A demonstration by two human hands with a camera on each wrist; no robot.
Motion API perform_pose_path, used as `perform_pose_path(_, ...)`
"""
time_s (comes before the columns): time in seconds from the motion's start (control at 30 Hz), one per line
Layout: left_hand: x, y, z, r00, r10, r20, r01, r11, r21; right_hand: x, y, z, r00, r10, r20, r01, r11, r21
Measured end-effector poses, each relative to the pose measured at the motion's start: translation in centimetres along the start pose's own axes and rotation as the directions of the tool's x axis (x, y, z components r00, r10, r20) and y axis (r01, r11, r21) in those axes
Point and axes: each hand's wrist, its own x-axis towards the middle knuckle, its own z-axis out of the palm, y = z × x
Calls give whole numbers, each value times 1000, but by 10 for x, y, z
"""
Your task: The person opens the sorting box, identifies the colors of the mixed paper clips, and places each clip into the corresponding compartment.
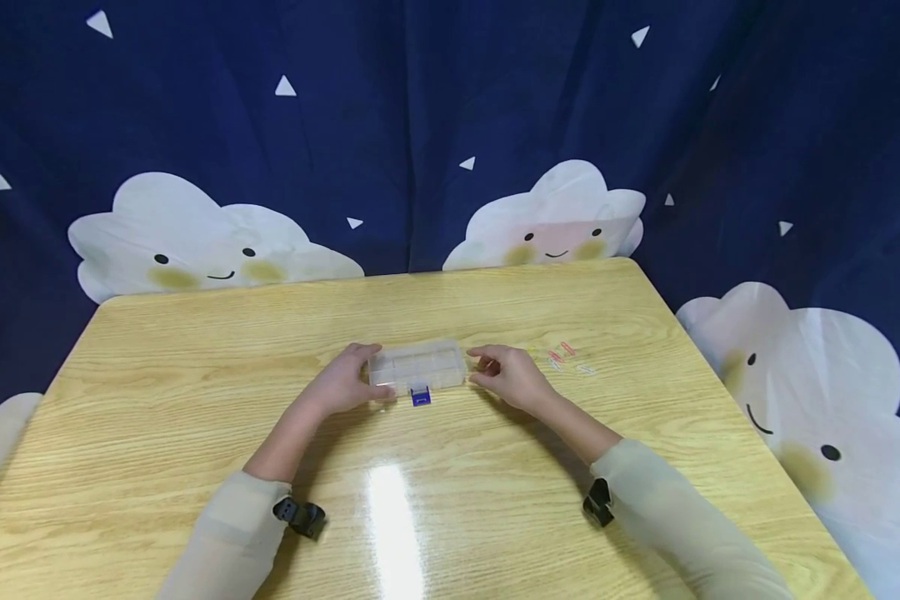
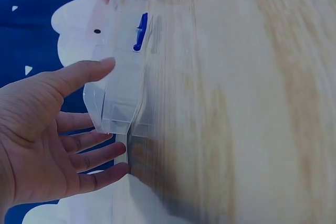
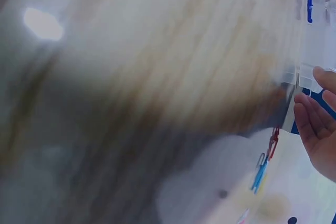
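Note:
A clear plastic compartment box (image 1: 423, 367) with a blue clasp (image 1: 420, 396) on its front side lies on the table. My left hand (image 1: 348, 379) holds its left end, the thumb along the front side and the index finger at the back corner. In the left wrist view, the other fingers of that left hand (image 2: 58, 140) spread past the end of the box (image 2: 118, 87). My right hand (image 1: 513, 377) is beside the right end, fingers slightly bent, with a small gap to the box and nothing in its grasp.
Several coloured paper clips (image 1: 558, 354), red, yellow and pale, lie on the wooden table (image 1: 195, 400) right of the right hand. A dark blue curtain (image 1: 405, 125) with clouds hangs behind the far edge. Black bands (image 1: 300, 517) sit on both sleeves.

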Motion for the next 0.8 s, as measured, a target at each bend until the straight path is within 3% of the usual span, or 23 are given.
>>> perform_pose_path(0.17, -2, -2, -2, 999, -9, 31, 12, 997, -81, 2, 2, 5, 1000, 18, 6, -18, 1000, 18)
perform_pose_path(0.47, -1, -7, -7, 999, -18, 43, 26, 981, -193, 8, 0, 5, 996, -46, -82, 51, 997, 57)
perform_pose_path(0.6, 0, -9, -7, 998, -43, 55, 55, 968, -245, 12, -1, 6, 992, -68, -106, 74, 996, 59)
perform_pose_path(0.8, 0, -11, -8, 995, -87, 53, 99, 950, -296, 14, -2, 8, 992, -35, -119, 48, 993, 108)
